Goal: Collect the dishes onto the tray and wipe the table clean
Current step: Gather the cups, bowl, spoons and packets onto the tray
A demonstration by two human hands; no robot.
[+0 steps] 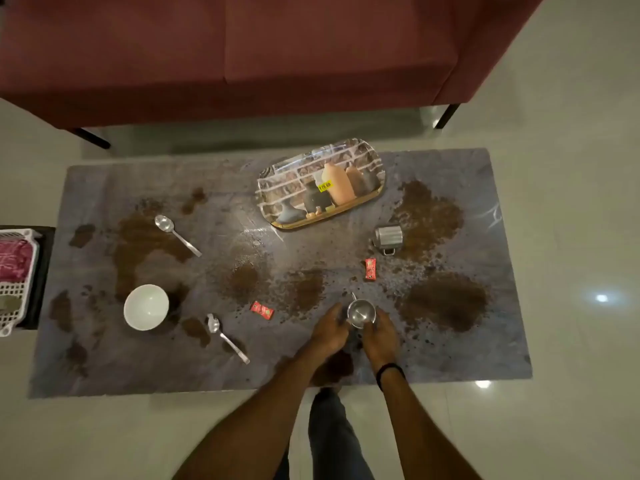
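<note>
A small steel cup (pixel 361 312) stands upright near the table's front edge, and both hands wrap it: my left hand (pixel 329 332) on its left side, my right hand (pixel 381 336) on its right. A printed tray (pixel 277 188) lies at the far middle of the grey table (pixel 491 355). A second steel cup (pixel 388 238) lies on its side to the right of the tray. A white bowl (pixel 146 307) sits front left. One spoon (pixel 176 234) lies far left, another spoon (pixel 227 337) near the bowl. Two red wrappers (pixel 370 269) (pixel 262 310) lie among brown spills (pixel 446 301).
A dark red sofa (pixel 242 53) stands beyond the table. A white plastic basket (pixel 15 299) with a pink cloth (pixel 14 259) sits on a dark stand at the left. Pale tiled floor (pixel 571 237) surrounds the table.
</note>
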